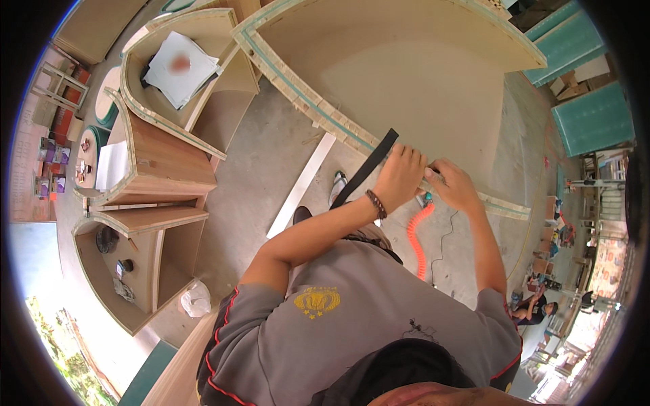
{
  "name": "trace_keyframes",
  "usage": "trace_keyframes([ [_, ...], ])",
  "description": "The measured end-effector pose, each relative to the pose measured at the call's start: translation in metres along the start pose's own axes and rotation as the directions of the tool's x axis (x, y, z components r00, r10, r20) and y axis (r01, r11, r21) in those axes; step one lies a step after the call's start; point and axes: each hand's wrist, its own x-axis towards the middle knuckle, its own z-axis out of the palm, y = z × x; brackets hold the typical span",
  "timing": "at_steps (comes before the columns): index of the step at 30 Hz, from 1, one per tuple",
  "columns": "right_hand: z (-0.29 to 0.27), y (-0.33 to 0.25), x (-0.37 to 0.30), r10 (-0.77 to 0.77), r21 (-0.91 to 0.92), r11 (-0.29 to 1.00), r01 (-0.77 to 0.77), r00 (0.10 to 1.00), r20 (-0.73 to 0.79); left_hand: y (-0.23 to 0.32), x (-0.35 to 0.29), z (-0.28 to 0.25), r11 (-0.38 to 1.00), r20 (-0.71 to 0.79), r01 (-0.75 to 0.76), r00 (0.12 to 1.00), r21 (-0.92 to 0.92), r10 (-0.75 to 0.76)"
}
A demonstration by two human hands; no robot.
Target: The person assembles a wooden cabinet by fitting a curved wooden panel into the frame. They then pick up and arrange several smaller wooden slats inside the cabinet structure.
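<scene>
Both hands meet at the near edge of a large curved wooden panel frame (pixel 318 111), which has a green line along its pale layered rim. My left hand (pixel 404 169), a beaded bracelet on its wrist, is closed over this edge; what lies under its fingers is hidden. A long black strip (pixel 369 166) slants past it, touching or very near the knuckles. Close beside it, my right hand (pixel 455 186) is curled with the thumb toward the left hand. Just below the hands ends an orange coiled hose (pixel 418 237) with a teal fitting (pixel 428 198); whatever it joins is mostly covered.
Curved wooden cabinets (pixel 166 162) stand at the left, one with white sheets (pixel 181 68) on it. A white strip (pixel 301 186) leans near my feet. Green panels (pixel 596 118) are stacked at the far right. Another person (pixel 535 308) sits lower right. A thin cable (pixel 443 237) trails across the floor.
</scene>
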Motion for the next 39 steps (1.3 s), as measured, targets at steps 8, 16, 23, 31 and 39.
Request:
trace_keyframes([
  [8,0.017,0.006,-0.005,-0.251,-0.231,0.959,0.167,0.878,-0.408,-0.019,0.021,0.011,0.987,-0.103,-0.137,0.986,-0.078,0.129],
  [16,-0.001,0.02,0.02,-0.329,-0.389,0.911,0.137,0.812,-0.483,-0.031,0.06,0.015,0.993,-0.171,-0.113,0.98,-0.028,0.107],
  [23,-0.019,0.047,0.044,-0.285,-0.405,0.913,0.055,0.795,-0.535,-0.039,0.099,0.028,0.988,-0.196,-0.155,0.969,-0.019,0.148],
  [31,-0.044,0.081,0.085,-0.214,-0.398,0.917,-0.04,0.792,-0.572,-0.048,0.152,0.022,0.975,-0.112,-0.212,0.973,-0.066,0.204],
  [39,-0.094,0.084,0.118,-0.137,-0.308,0.95,-0.046,0.825,-0.548,-0.066,0.214,0.019,0.983,-0.06,-0.184,0.981,0.014,0.185],
])
